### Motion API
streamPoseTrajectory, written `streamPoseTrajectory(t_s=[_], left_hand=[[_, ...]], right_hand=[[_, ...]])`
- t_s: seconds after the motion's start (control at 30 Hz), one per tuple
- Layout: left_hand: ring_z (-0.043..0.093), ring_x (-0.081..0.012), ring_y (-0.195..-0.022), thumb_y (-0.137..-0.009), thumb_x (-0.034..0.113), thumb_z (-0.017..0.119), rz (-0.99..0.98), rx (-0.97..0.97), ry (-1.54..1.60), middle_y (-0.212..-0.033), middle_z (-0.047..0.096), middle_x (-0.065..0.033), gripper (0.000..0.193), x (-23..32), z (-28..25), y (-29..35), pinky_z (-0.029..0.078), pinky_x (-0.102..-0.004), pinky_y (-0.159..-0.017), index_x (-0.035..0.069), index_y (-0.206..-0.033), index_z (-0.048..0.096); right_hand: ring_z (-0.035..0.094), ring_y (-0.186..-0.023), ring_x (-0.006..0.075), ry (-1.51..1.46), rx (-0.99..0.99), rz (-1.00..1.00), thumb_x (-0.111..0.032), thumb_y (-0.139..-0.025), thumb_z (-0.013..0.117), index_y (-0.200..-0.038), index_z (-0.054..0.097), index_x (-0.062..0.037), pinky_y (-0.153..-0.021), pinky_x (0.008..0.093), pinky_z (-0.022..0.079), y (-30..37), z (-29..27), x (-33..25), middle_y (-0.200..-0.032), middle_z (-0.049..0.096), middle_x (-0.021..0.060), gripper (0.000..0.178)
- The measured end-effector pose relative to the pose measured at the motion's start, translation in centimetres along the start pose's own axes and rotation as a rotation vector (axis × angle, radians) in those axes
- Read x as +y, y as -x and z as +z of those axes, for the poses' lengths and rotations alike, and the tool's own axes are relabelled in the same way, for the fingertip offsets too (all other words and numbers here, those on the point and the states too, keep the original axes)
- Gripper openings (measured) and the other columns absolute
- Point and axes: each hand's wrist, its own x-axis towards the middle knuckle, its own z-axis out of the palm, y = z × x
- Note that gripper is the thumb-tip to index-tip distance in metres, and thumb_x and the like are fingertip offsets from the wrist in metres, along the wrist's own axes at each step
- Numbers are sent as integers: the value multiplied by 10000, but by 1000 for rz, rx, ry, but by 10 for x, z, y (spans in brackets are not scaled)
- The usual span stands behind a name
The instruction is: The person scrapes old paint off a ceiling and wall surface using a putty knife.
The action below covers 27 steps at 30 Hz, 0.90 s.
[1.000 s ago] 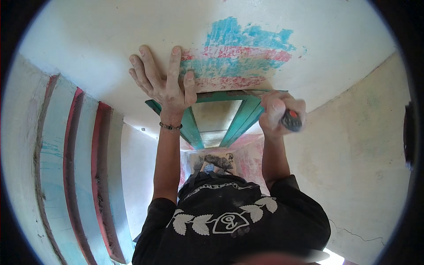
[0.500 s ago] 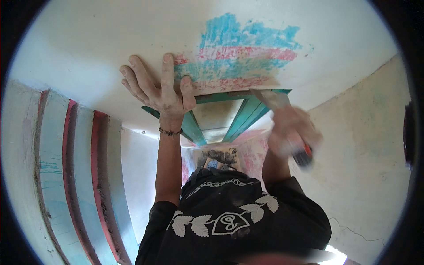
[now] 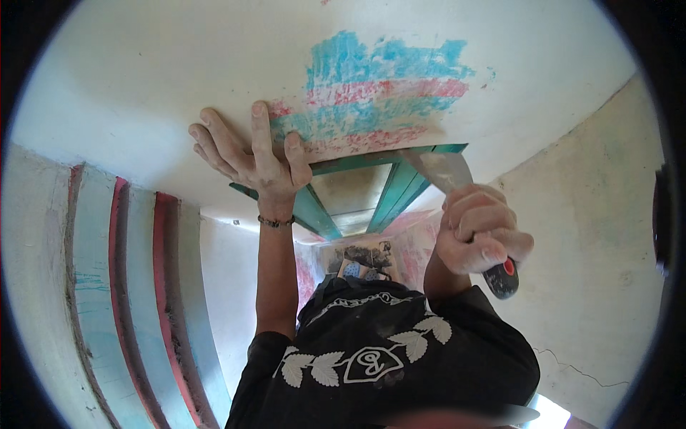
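Observation:
My left hand (image 3: 264, 161) lies against the pale wall (image 3: 179, 64) with its fingers spread, just left of a patch of exposed blue and pink paint (image 3: 386, 89). My right hand (image 3: 482, 229) is wrapped round the handle of a scraper (image 3: 446, 171). The scraper's wide metal blade points up and left, its edge by the top of a green wooden frame (image 3: 357, 161). Whether the blade touches the wall or the frame I cannot tell. The black handle end with a red spot sticks out below my fist.
To the left run several upright pink-edged ledges (image 3: 166, 264) between pale blue panels. A side wall (image 3: 586, 214) with a crack low down stands to the right. Beneath the green frame, small items lie on the floor near a dark patch (image 3: 368, 255).
My right hand, blurred before, now shows sharply, with the scraper's blade still near the frame's top. My left hand keeps its place on the wall while the whole view shifts slightly.

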Motion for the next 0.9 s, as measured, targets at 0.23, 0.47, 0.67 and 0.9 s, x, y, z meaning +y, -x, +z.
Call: streamPoseTrajectory(t_s=[0.23, 0.47, 0.67, 0.9], left_hand=[[213, -467, -1481, -953, 474, 496, -3, -17, -11, -1555, 323, -308, 529, -2, -8, 3, 133, -618, -1196, 180, -1377, 611], [210, -470, -1482, -954, 462, 493, 7, 15, -21, -1554, 322, -312, 524, -5, 0, -3, 138, -617, -1195, 175, -1377, 610], [217, -483, -1476, -947, 434, 503, 23, 1, -16, -1552, 320, -320, 525, 0, -8, 0, 147, -614, -1194, 168, -1389, 600], [210, -488, -1479, -944, 436, 504, 4, -11, -9, -1544, 321, -331, 529, 1, -6, -2, 155, -615, -1191, 155, -1381, 607]], right_hand=[[473, -407, 142, 197, -66, 111, -291, -1051, 494, -900, 426, -104, -400, 315, 442, 1, 1, -7, -624, 552, 3, 250], [459, -407, 142, 438, -166, 172, -297, -1053, 491, -864, 388, -105, -423, 322, 458, 4, -6, 2, -601, 522, 15, 288], [437, -402, 160, 582, -22, 190, -339, -1059, 489, -770, 412, -118, -394, 327, 393, 19, 3, 24, -582, 508, 24, 371], [449, -434, 151, 917, -376, -108, -316, -1051, 517, -714, 394, -124, -415, 314, 398, 29, -45, 22, -587, 510, 23, 407]])
